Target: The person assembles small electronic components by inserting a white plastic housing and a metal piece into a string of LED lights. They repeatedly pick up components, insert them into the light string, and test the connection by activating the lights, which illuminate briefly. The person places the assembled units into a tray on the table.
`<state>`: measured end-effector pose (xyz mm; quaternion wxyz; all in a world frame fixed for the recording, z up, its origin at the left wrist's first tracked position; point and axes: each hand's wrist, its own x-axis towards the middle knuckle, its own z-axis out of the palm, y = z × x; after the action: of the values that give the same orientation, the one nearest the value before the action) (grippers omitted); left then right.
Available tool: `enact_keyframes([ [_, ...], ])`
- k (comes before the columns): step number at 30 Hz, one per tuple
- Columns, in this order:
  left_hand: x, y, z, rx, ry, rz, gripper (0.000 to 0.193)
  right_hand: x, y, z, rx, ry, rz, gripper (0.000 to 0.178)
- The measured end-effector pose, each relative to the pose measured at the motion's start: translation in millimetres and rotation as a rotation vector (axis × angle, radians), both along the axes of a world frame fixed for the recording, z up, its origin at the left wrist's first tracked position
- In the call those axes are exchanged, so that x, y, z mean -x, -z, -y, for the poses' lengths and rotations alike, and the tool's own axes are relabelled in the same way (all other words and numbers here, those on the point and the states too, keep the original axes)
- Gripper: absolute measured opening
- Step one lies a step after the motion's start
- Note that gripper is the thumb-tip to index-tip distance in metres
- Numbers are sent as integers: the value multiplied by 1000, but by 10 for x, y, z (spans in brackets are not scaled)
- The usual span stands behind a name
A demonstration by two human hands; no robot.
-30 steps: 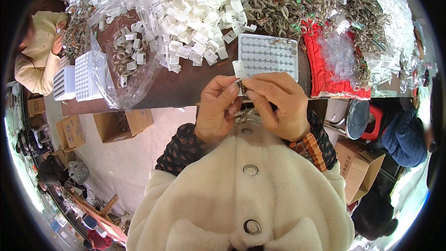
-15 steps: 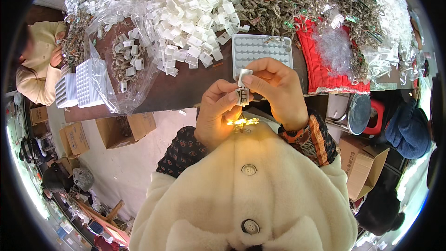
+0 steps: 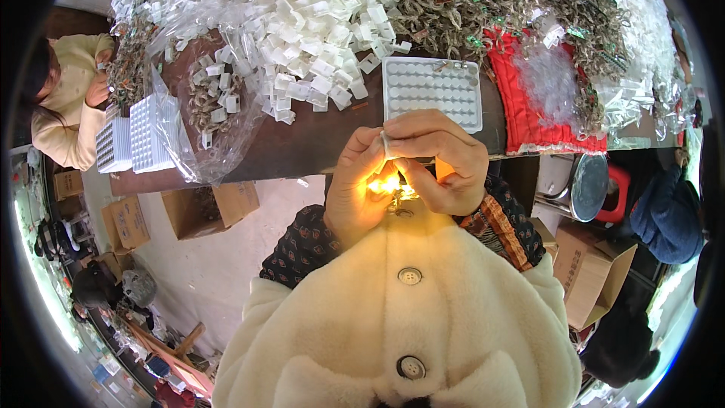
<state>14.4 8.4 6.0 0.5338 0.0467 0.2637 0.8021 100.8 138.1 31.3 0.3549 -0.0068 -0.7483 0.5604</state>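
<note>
In front of my chest, both hands meet at a small white plastic battery case (image 3: 387,148), largely hidden behind the fingers. My left hand (image 3: 349,185) is closed, pinching the case from its left side. My right hand (image 3: 445,159) is closed too, its fingertips pressed on the case from the right and above. Just under the fingers glows a bundle of warm yellow string lights (image 3: 389,185), lighting up the coat front. Beyond the hands, on the table, lies a white tray (image 3: 432,91) with rows of round hollows.
A heap of white plastic cases (image 3: 302,30) covers the table's far middle. Bundled wire lights (image 3: 461,7) pile up right of it, beside a red cloth (image 3: 517,113). At left stand stacked white trays (image 3: 151,136) near a clear bag (image 3: 245,136). A co-worker (image 3: 68,106) sits far left.
My right hand has brought the white cover down onto the battery holder in my left hand; the two were apart and now meet. The lights glow in both frames. The view has shifted slightly.
</note>
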Motion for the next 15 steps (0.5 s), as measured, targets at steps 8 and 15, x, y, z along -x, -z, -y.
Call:
enact_keyframes([
  [8, -11, 83, 2, 20, 31, 18, 24, -61, 63, -34, -168, 8, -76, 34],
  [15, -41, 26, -40, 67, 49, -35, 7, -637, 53, -256, -320, 317, 175, 31],
])
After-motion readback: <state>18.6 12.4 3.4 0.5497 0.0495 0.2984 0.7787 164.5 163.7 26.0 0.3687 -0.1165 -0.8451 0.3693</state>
